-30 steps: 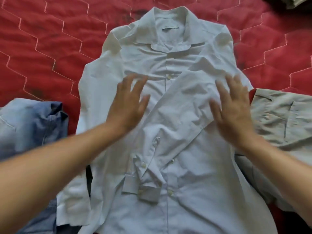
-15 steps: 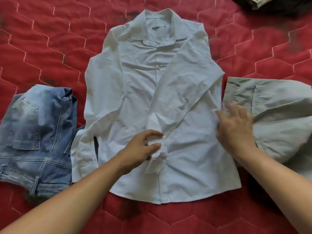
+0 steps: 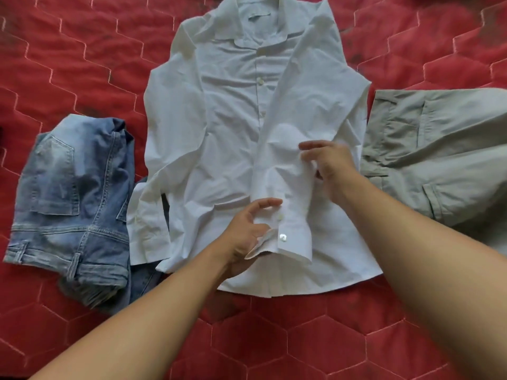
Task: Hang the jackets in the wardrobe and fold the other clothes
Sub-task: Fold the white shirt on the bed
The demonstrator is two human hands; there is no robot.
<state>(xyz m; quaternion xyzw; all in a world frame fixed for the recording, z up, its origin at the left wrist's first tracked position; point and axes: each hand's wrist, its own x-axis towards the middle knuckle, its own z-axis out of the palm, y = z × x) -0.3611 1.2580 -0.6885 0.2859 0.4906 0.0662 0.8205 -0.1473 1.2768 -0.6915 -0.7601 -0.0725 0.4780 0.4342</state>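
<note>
folding the white shirt (image 3: 225, 127), laid flat and front up on the red quilted bed cover (image 3: 82, 64), collar far and hem near, for turning in both sides evenly. already brought across the buttoned front: the sleeve (image 3: 285, 185) of the right side, slanting down from the shoulder and then bent toward the hem, likely to keep it inside the width of the body. pinching the cuff (image 3: 293, 239) with the left hand (image 3: 244, 237), fingers (image 3: 270, 202) curled round its near edge, one corner turned up against the palm; probably to pull it straight. gripping the bend of the same sleeve with the right hand (image 3: 332, 165), fingers curled on the cloth there, apparently to fix the bend while setting the lower part. not yet folded in: the other sleeve (image 3: 156, 171), lying along the left side of the shirt. just beside on the left, a folded denim garment (image 3: 71, 198); on the right, close to the shirt's edge, a khaki garment (image 3: 444, 149), spread out and seemingly not folded yet. judging from this, early in the folding; next, most likely, turning in the other sleeve likewise.
</note>
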